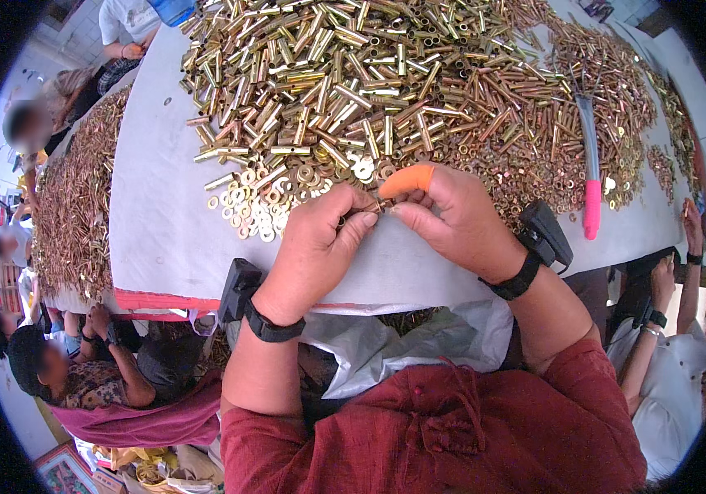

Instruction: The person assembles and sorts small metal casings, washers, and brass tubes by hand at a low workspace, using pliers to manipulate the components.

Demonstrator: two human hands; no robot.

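**Two-handed pinch on a small brownish metal piece (379,205)**

From my remote station I am viewing the left hand (320,243) nearly closed, its thumb and curled fingers pinching the piece. The right hand (464,221), also nearly closed, is meeting it there, thumb and index finger pinching; an orange tubular finger cover (408,179) is sheathing that index finger. Fingertips are hiding most of the piece, so I cannot tell its full shape. It is sitting above a pale grey flat tabletop (160,165), just beside flat gold-coloured metal washers (253,206). Beyond, slender gold-coloured metal tubes (312,82) are lying heaped. A pink-handled tool (592,210) is resting rightward.
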